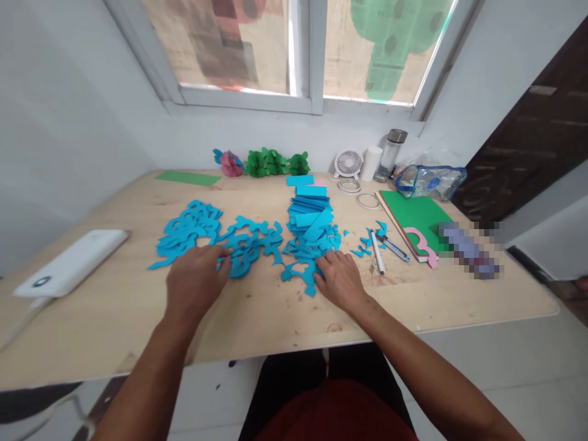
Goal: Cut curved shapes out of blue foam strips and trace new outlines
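Observation:
My left hand (196,283) is closed, with thumb and forefinger together at the near edge of a bunch of curvy blue paper cut-outs (245,242). Another heap of similar blue cut-outs (190,226) lies just beyond and left of that hand. My right hand (340,277) has its curled fingertips on a blue paper scrap (298,277) with a scalloped edge; its fingertips are partly hidden. Behind this scrap, more blue offcuts (310,245) run up to a stack of folded blue paper strips (311,205).
On the right of the table (257,331) lie a white pen (376,252), scissors (394,248), green sheets (407,211) and a pink paper piece (420,245). A small fan (348,164) and a bottle (389,156) stand behind. A white power bank (73,263) is at left.

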Action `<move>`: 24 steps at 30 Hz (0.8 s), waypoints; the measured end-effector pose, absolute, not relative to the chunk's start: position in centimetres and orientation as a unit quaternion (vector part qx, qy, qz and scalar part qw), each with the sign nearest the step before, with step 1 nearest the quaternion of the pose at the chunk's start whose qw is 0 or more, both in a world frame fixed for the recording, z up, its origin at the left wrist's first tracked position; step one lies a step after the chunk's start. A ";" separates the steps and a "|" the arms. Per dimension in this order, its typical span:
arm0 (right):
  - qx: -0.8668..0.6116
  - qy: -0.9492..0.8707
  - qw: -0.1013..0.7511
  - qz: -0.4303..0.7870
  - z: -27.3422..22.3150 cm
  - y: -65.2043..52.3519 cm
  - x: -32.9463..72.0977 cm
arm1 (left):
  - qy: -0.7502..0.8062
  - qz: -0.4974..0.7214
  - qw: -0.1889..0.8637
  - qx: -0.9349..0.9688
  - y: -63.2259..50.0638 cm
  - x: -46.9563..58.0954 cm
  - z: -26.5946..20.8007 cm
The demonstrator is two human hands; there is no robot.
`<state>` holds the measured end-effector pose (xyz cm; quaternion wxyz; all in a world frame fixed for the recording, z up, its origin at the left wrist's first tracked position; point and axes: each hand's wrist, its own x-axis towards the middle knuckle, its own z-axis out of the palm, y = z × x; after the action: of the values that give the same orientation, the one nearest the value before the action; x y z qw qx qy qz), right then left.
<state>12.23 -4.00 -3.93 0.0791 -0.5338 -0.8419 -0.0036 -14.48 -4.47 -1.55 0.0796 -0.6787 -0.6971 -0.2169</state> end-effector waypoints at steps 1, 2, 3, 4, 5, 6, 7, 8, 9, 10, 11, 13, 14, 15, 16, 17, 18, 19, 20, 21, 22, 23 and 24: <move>-0.537 -0.840 0.077 0.000 -3.9 -3.9 12.2 | -0.683 -0.207 0.083 -0.696 -4.5 -14.1 -1.8; -0.540 -0.838 0.076 0.005 -3.8 -3.8 12.1 | -0.672 -0.214 0.082 -0.705 -4.6 -13.4 -2.0; -0.543 -0.836 0.076 0.009 -3.8 -3.8 12.1 | -0.656 -0.230 0.070 -0.716 -4.7 -12.5 -2.2; -0.546 -0.834 0.076 0.013 -3.7 -3.7 12.1 | -0.631 -0.243 0.050 -0.735 -4.8 -11.3 -2.4; -0.547 -0.833 0.077 0.016 -3.7 -3.7 12.1 | -0.601 -0.242 0.030 -0.761 -4.9 -9.9 -2.5; -0.549 -0.832 0.079 0.016 -3.7 -3.7 12.1 | -0.576 -0.235 0.015 -0.783 -4.9 -8.5 -2.6; -0.551 -0.830 0.081 0.015 -3.8 -3.7 12.1 | -0.555 -0.223 0.003 -0.801 -4.9 -7.2 -2.6; -0.553 -0.829 0.084 0.013 -3.9 -3.7 12.1 | -0.543 -0.205 -0.003 -0.814 -4.8 -5.9 -2.6; -0.555 -0.827 0.086 0.012 -4.0 -3.8 12.1 | -0.549 -0.185 -0.001 -0.815 -4.7 -4.8 -2.6; -0.557 -0.826 0.089 0.011 -4.1 -3.8 12.1 | -0.557 -0.158 -0.004 -0.816 -4.4 -3.9 -2.6; -0.558 -0.824 0.093 0.012 -4.2 -3.9 12.1 | -0.563 -0.129 -0.013 -0.816 -4.2 -3.2 -2.6; -0.558 -0.823 0.101 0.014 -4.5 -3.9 12.1 | -0.580 -0.088 -0.016 -0.810 -3.8 -2.3 -2.5; -0.558 -0.823 0.106 0.016 -4.5 -4.0 12.2 | -0.586 -0.073 -0.013 -0.807 -3.6 -2.1 -2.5; -0.557 -0.823 0.109 0.017 -4.6 -4.0 12.2 | -0.590 -0.061 -0.010 -0.805 -3.5 -2.0 -2.4; -0.557 -0.823 0.112 0.018 -4.6 -4.0 12.2 | -0.591 -0.053 -0.008 -0.805 -3.5 -1.9 -2.3; -0.556 -0.823 0.113 0.020 -4.6 -4.0 12.2 | -0.591 -0.047 -0.010 -0.805 -3.5 -1.9 -2.2; -0.556 -0.823 0.114 0.021 -4.6 -4.1 12.2 | -0.590 -0.044 -0.016 -0.806 -3.5 -1.9 -2.1; -0.557 -0.823 0.115 0.022 -4.6 -4.1 12.3 | -0.592 -0.045 -0.027 -0.805 -3.5 -2.0 -2.1; -0.557 -0.822 0.116 0.022 -4.6 -4.1 12.3 | -0.594 -0.050 -0.040 -0.802 -3.5 -2.1 -2.1; -0.557 -0.822 0.117 0.023 -4.6 -4.1 12.3 | -0.598 -0.058 -0.056 -0.798 -3.5 -2.3 -2.1; -0.558 -0.821 0.118 0.023 -4.6 -4.1 12.3 | -0.602 -0.068 -0.072 -0.792 -3.5 -2.4 -2.2; -0.559 -0.820 0.119 0.024 -4.5 -4.1 12.3 | -0.606 -0.078 -0.088 -0.787 -3.5 -2.6 -2.2; -0.560 -0.819 0.120 0.025 -4.5 -4.1 12.3 | -0.608 -0.089 -0.104 -0.782 -3.5 -2.8 -2.3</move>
<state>12.26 -4.15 -4.53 0.1199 -0.5603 -0.8192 0.0250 -2.81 -3.53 -2.31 -0.1040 -0.7824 -0.6075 -0.0891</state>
